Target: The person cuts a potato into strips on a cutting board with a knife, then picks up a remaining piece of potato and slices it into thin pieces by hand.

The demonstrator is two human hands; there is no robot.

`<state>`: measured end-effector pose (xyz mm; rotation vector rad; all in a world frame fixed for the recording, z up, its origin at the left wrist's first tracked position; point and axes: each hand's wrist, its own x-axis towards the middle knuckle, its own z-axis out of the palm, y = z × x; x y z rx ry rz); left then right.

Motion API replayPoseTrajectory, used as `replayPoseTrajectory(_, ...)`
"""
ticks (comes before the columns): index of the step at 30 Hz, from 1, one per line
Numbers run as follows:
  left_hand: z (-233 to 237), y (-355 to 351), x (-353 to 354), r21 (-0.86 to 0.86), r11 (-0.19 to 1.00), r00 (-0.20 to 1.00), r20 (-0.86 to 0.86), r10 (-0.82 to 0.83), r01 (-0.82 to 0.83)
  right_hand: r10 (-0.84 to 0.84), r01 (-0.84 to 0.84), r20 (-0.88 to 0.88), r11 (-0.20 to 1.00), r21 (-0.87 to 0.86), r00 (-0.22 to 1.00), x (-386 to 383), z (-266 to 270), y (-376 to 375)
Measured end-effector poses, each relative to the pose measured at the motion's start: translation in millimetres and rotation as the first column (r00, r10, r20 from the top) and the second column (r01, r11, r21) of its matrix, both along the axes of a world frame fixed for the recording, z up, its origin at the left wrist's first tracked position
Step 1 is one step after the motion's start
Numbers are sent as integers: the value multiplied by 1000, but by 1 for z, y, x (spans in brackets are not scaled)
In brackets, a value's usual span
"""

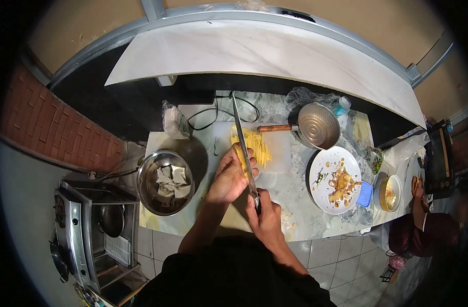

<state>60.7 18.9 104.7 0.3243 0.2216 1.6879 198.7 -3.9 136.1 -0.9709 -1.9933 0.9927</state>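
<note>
My right hand (264, 212) grips the handle of a long knife (240, 133), whose blade reaches away from me over a white cutting board (280, 153). My left hand (231, 176) rests on the board just left of the blade, fingers pressing a yellow piece of food. A pile of yellow cut strips (257, 143) lies on the board beyond my fingers, to the right of the blade.
A steel bowl (166, 182) with pale chunks sits left. A wooden-handled pot (318, 124), a white plate (336, 179) with scraps, a blue lid (365, 194) and a small bowl (390, 193) stand right. A stove (90, 230) is lower left. Another person (423, 225) is at far right.
</note>
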Motion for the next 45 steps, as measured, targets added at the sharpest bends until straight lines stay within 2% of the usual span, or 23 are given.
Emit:
replayPoseTrajectory(6,0,0,-1,47,999,1000,-21,-8,9,-11,12,-12,998,57,1000,1,0,-1)
replayPoseTrajectory(10,6,-3,-2,29,1000,999,-51,2,0,15,-17,42,999,49,999,3,1,-3)
replayPoseTrajectory(15,4,-4,-1,74,996,994,-84,63,-57,23,-26,53,998,63,998,3,0,-4)
replayPoseTrajectory(22,8,-7,2,80,996,995,-80,56,-50,33,-39,62,995,91,998,4,3,-2)
replayPoseTrajectory(24,8,-8,5,37,997,993,-98,73,-70,32,-39,66,995,94,997,3,3,-2)
replayPoseTrajectory(27,6,-9,4,97,992,984,-157,89,-74,42,-46,66,996,71,997,3,3,-2)
replayPoseTrajectory(31,11,-10,5,66,993,978,-176,108,-97,45,-47,48,998,47,998,2,4,-2)
replayPoseTrajectory(36,11,-11,8,93,995,968,-248,48,-26,37,-38,35,999,12,999,3,11,1)
replayPoseTrajectory(39,15,-12,9,102,994,958,-280,69,-42,29,-30,66,999,12,997,5,14,2)
replayPoseTrajectory(43,24,-11,14,109,992,976,-202,82,-61,38,-38,37,999,-12,999,6,13,3)
replayPoseTrajectory(45,20,-14,17,42,993,985,-133,112,-107,37,-37,28,999,-8,999,6,12,3)
